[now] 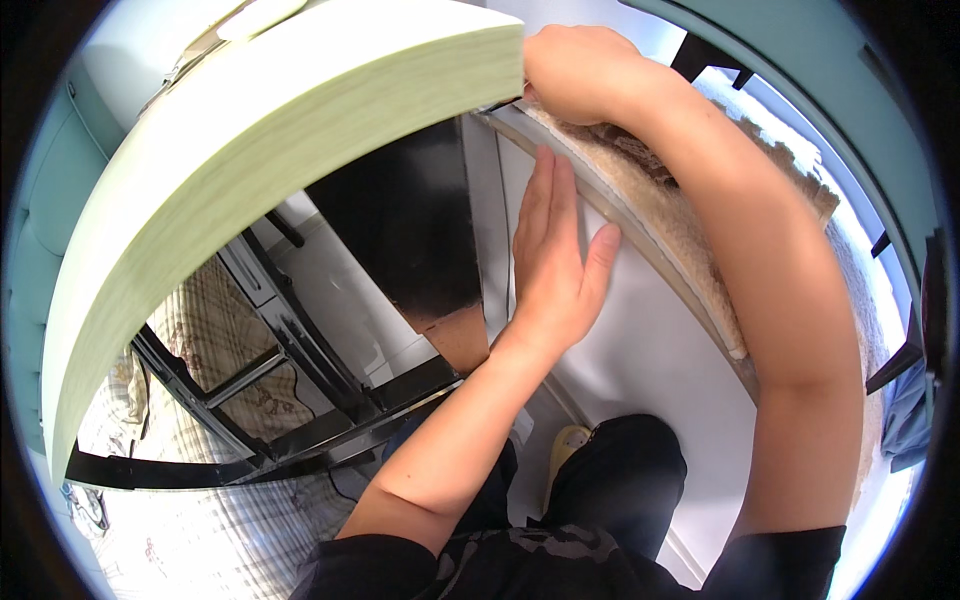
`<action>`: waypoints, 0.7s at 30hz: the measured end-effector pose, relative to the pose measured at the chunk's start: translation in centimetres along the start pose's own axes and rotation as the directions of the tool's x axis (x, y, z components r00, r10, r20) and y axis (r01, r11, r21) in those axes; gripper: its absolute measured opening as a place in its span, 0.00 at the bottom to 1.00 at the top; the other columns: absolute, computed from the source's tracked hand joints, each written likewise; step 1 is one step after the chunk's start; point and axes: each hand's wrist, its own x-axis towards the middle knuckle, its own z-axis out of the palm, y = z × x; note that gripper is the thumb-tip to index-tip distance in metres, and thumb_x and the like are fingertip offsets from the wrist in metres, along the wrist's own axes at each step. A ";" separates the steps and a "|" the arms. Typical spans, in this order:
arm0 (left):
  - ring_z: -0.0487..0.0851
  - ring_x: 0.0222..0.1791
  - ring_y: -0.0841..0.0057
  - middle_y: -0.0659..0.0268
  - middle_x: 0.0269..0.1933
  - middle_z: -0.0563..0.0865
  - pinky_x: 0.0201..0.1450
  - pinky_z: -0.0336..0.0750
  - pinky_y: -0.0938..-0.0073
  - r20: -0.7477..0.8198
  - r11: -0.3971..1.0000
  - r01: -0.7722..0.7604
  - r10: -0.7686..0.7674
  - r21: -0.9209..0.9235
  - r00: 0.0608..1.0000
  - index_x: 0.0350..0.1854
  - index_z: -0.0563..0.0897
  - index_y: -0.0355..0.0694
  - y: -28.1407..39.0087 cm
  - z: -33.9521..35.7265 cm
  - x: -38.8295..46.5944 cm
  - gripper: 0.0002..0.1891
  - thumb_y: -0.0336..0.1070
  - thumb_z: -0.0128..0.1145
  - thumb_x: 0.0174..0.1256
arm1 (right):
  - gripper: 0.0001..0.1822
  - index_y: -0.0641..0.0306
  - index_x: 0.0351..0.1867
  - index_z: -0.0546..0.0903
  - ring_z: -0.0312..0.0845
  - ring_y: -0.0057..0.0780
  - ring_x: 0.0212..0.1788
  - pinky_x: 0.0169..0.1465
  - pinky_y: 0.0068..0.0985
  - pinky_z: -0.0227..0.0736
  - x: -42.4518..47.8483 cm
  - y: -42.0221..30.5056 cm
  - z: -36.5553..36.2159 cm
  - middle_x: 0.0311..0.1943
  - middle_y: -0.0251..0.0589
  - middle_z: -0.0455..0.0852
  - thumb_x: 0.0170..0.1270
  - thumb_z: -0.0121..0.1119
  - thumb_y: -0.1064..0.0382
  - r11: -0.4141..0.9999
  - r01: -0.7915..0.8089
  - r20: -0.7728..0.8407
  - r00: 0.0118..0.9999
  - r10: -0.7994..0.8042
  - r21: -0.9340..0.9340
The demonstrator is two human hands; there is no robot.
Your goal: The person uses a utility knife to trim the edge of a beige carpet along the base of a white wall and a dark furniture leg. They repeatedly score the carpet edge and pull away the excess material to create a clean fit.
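A thick board with a pale wood-grain edge curves across the upper left, above a black metal frame. At the board's right end is my right hand; its fingertips are hidden, so its hold cannot be told. My left hand is empty, its fingers stretched out and its thumb apart. Those fingers reach to a narrow pale strip beside a brown patterned rug; whether they touch it is unclear. Left of this hand stands a black panel with a bare brown lower end.
Plaid fabric shows through the frame and below it. White flooring lies under my left hand, near my dark-clothed knee and a yellow slipper. Blue-green padded upholstery is at the far left. Blue cloth hangs at right.
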 end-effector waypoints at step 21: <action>0.54 0.67 0.47 0.41 0.66 0.56 0.67 0.50 0.57 -0.051 0.997 0.020 -0.016 0.069 0.999 0.65 0.55 0.27 0.0 0.2 0.1 0.31 0.42 0.47 0.65 | 0.14 0.47 0.46 0.82 0.79 0.36 0.42 0.47 0.32 0.72 0.9 1.5 1.2 0.42 0.42 0.84 0.59 0.55 0.66 0.963 -0.123 0.064 0.992 0.110 0.240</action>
